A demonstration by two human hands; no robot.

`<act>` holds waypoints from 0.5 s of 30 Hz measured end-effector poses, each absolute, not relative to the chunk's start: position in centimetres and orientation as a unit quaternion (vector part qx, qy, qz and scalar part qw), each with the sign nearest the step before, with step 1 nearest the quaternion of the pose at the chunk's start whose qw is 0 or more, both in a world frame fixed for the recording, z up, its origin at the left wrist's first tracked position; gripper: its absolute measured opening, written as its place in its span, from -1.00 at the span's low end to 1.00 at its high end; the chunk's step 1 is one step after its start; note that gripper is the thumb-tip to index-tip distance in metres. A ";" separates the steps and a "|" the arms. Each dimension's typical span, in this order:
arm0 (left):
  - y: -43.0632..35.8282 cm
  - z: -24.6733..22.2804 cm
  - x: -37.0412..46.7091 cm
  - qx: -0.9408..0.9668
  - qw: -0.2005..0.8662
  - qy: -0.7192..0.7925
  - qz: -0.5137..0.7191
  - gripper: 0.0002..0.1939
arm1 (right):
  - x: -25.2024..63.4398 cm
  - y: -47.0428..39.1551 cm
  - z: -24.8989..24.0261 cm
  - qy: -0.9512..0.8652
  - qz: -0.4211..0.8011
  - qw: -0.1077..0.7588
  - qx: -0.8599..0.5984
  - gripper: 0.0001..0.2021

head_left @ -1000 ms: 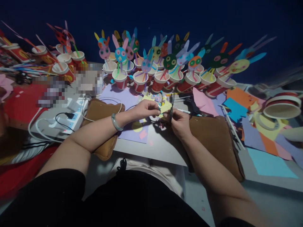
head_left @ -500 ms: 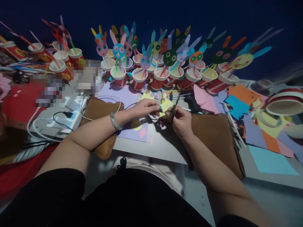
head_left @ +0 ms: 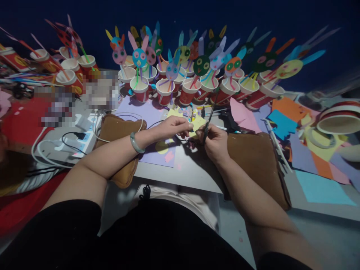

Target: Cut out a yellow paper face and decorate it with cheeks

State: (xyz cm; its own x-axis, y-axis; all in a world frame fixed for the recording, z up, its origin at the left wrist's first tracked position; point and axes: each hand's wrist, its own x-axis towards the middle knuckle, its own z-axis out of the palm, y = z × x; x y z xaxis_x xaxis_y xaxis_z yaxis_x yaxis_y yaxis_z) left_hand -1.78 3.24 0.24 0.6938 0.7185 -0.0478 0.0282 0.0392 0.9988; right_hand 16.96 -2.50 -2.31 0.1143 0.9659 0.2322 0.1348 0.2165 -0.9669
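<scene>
My left hand (head_left: 180, 126) pinches a small dark green piece (head_left: 191, 130) between thumb and fingers, and a pale bangle circles that wrist. Close by on the right, my right hand (head_left: 215, 140) is closed round a long thin dark tool (head_left: 211, 114), maybe scissors; its tip points up and away from me. A yellow paper piece (head_left: 198, 123) shows between the two hands; whether either one grips it I cannot tell. A purple sheet (head_left: 152, 159) with a yellow disc (head_left: 162, 147) and a pink scrap (head_left: 169, 156) lies below my left hand.
Red paper cups (head_left: 189, 98) with rabbit-faced paper figures line the back. Brown cushions (head_left: 255, 165) lie under both forearms. A white power strip (head_left: 89, 133) with cables is at left. Coloured paper (head_left: 323, 187) and tape rolls (head_left: 320, 138) lie at right. A person's striped clothing (head_left: 42, 180) shows at left.
The view has shifted slightly. Both hands keep nearly the same place and hold, with the left fingertips a little changed around the small dark green piece.
</scene>
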 end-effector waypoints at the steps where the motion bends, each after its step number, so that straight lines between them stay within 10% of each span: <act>1: 3.3 0.1 -1.8 0.654 0.652 0.282 0.260 -0.65 | 16.9 -2.5 -2.3 -0.550 0.379 0.552 -0.500 -0.73; 15: 3.3 0.0 -1.9 0.693 0.614 0.289 0.244 -0.84 | 16.6 -2.6 -1.7 -0.576 0.369 0.532 -0.499 -0.67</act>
